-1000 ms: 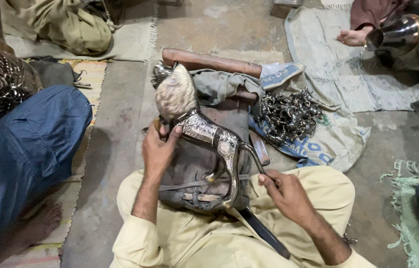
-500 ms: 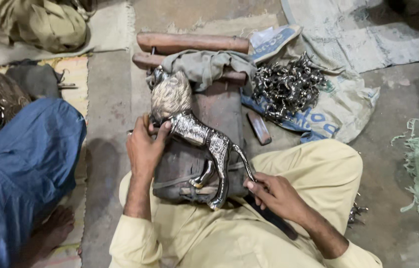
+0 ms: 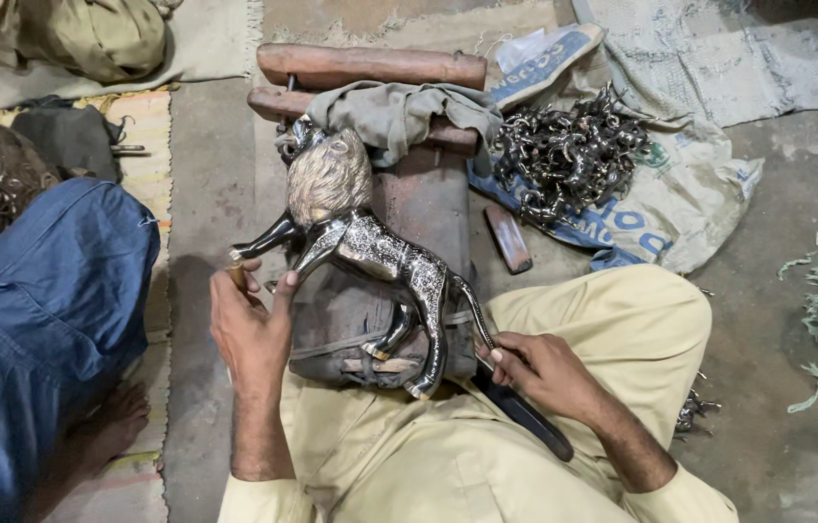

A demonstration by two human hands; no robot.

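**A:** Looking at the shiny engraved silver-coloured metal lion figurine [image 3: 370, 247] here: it's lying on its side across a worn brown padded work block [image 3: 419, 208] on the floor, head and mane pointing away from the person, legs sticking out toward the left and down toward their lap.

**B:** Yeah, and the left hand [image 3: 249, 324] is curled around one front leg, thumb side up, with a small tool tip poking out by the fingers. The right hand [image 3: 540, 368] pinches the thin tail end and also seems to hold a long dark flat tool [image 3: 525, 416] against the thigh, can't tell exactly how.

**A:** How far along would you say? The body already shows dense pattern all over and the mane looks finished and bright. The legs look plainer, so I'd guess the detailing is mostly done.

**B:** Agreed, though that's only a guess. There's a heap of small shiny metal pieces [image 3: 569, 150] on a printed woven sack [image 3: 690, 194], plus a grey crumpled rag [image 3: 399, 111] over two wooden logs [image 3: 370, 66].
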